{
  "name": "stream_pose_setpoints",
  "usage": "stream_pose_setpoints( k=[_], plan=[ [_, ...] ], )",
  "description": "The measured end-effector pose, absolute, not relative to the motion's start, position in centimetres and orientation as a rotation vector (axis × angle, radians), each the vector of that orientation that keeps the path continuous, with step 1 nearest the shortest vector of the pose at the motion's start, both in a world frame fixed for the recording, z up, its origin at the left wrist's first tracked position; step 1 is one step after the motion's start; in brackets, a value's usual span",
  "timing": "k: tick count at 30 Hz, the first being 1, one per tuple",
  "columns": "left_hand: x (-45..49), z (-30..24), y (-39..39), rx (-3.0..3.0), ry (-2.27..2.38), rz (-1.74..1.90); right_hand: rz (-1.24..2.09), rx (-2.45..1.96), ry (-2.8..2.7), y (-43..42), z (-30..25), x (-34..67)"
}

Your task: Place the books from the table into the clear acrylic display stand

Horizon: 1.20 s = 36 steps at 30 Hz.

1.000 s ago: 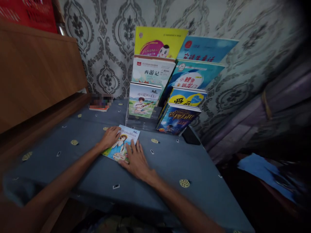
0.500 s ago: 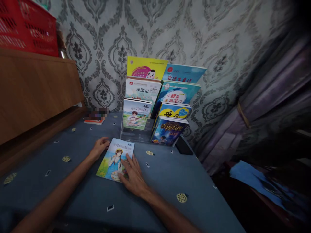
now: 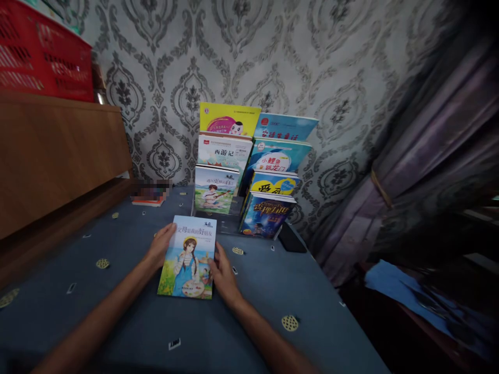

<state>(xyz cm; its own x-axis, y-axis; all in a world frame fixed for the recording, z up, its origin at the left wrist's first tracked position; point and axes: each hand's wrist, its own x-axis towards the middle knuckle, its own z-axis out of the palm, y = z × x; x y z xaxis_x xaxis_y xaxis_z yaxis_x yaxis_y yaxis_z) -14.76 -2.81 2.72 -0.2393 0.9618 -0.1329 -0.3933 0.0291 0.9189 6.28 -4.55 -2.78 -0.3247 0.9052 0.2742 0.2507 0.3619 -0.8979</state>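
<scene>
Between my two hands is a book (image 3: 187,265) with a light blue cover, showing a girl in a yellow hat and blue overalls. My left hand (image 3: 161,244) grips its upper left edge. On the right edge, my right hand (image 3: 224,272) is closed, thumb over the cover and fingers behind it. The book faces me, tilted up off the blue tablecloth (image 3: 128,317). Behind it stands a clear tiered book rack (image 3: 222,224) holding several books in two columns. The nearest left one is a book with a guitar player (image 3: 215,193); the nearest right is a dark blue book (image 3: 266,215).
A black phone-like slab (image 3: 292,239) lies right of the rack. At the back left is a small stack of books (image 3: 148,200), partly blurred out. A wooden cabinet (image 3: 62,156) with a red basket (image 3: 47,57) borders the left; a purple curtain (image 3: 374,197) hangs right.
The book has come up from the table and turned upright toward me. My right hand has shifted from lying on its cover to gripping its right edge; my left hand now holds the left edge.
</scene>
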Motion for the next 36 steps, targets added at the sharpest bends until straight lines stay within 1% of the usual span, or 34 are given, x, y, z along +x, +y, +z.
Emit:
stream_pose_setpoints(
  k=[3, 6, 11, 15, 19, 31, 36],
  plan=[
    [-13.5, 3.9, -3.0, 0.759, 1.144, 1.662, 1.09, -0.867, -1.658, -4.4, -0.5, 6.2],
    [-12.3, 5.0, -3.7, 0.956, 1.174, 1.822, 1.033, -0.77, -1.516, -4.7, 1.4, 6.3],
    [-10.8, 4.5, -5.0, 1.101, 1.333, 1.954, 0.911, -0.738, -1.375, -5.4, 1.1, 6.6],
    [-10.6, 2.7, -5.7, 1.168, 1.398, 1.891, 0.918, -0.73, -1.374, -6.0, -0.3, 7.0],
    [-10.9, 1.7, -6.1, 1.265, 1.337, 1.815, 0.862, -0.734, -1.381, -6.3, -0.7, 7.1],
    [-11.0, 1.5, -6.1, 1.434, 1.132, 1.704, 0.786, -0.77, -1.447, -6.3, -1.4, 7.5],
    [-11.3, 1.5, -6.0, 1.476, 1.118, 1.699, 0.751, -0.785, -1.475, -6.2, -1.5, 7.6]
  ],
)
